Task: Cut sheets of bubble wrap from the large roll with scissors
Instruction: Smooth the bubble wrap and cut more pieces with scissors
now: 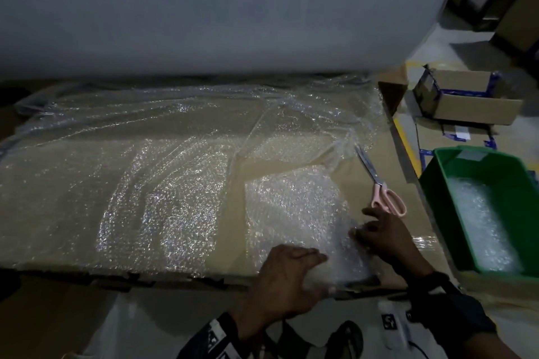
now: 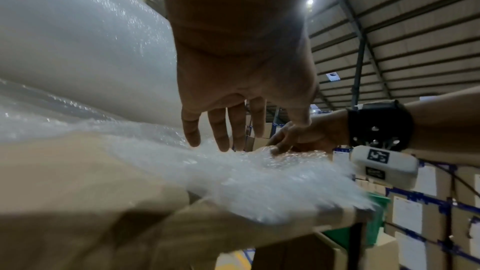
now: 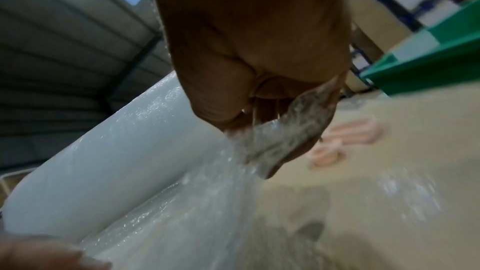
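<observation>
A cut sheet of bubble wrap (image 1: 294, 213) is held at the near right corner of the cardboard-covered bench (image 1: 87, 242), apparently so that it can be folded or gathered before being put away. The left hand (image 1: 284, 280) is laid over the near edge of the sheet, its fingers curled round a folded part; in the left wrist view the fingers reach down straight to the wrap. The right hand (image 1: 385, 236) is clamped on the sheet's right edge, which is pinched between thumb and fingers, as the right wrist view shows.

The scissors (image 1: 379, 183) have been laid down on the bench just beyond the right hand, blades pointing toward the large roll (image 1: 204, 9), so both hands are freed for the sheet. The roll lies across the far side, with loose wrap (image 1: 145, 154) spread from it over the bench.

To the right, a green bin (image 1: 443, 183) holding bubble wrap stands near the bench edge; a cardboard box (image 1: 472, 105) lies farther off. Nothing is seen between the sheet and the bin.
</observation>
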`<state>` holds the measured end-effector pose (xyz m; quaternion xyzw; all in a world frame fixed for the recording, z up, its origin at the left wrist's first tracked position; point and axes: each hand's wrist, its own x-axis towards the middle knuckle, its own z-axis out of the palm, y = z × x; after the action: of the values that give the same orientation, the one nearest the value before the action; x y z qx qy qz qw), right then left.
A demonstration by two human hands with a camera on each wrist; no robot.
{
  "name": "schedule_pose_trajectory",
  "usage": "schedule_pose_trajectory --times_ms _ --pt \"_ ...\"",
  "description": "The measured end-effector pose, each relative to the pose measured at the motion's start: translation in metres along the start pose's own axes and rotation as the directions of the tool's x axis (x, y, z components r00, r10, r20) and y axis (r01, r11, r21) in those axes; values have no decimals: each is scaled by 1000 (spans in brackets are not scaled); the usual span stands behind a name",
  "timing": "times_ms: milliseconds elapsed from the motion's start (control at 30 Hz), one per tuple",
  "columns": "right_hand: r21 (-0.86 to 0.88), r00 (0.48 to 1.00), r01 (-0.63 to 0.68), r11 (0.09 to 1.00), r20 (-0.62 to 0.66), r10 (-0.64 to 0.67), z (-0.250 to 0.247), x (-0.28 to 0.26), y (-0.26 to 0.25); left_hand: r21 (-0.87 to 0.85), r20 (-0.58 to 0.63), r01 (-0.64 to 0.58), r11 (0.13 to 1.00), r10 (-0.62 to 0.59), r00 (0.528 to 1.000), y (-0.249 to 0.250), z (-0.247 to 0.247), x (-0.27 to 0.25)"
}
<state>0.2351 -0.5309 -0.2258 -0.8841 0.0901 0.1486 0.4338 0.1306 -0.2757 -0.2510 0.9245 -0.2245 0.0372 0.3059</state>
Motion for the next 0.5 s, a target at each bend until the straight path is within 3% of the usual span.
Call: schedule_pose_trajectory --times_ms 100,167,233,300,400,500 --pt "-312 971 215 925 -30 -236 -28 29 -10 -28 -64 43 999 -45 997 -18 -18 11" --pt "-435 940 301 849 -12 -340 -44 46 -28 127 65 125 984 -134 989 -35 -31 22" --pt "-549 912 331 767 -22 -409 -57 62 -49 316 242 155 936 -237 941 -50 -38 32" --pt "-609 887 329 722 -62 -457 -70 71 -70 383 324 164 909 -298 898 -54 -42 40" --pt "-649 849 354 673 -78 -522 -86 72 -100 323 285 251 912 -347 894 -48 -48 51" --pt "-637 794 450 625 -35 -607 -99 60 -122 35 111 350 936 -352 929 -40 -61 61"
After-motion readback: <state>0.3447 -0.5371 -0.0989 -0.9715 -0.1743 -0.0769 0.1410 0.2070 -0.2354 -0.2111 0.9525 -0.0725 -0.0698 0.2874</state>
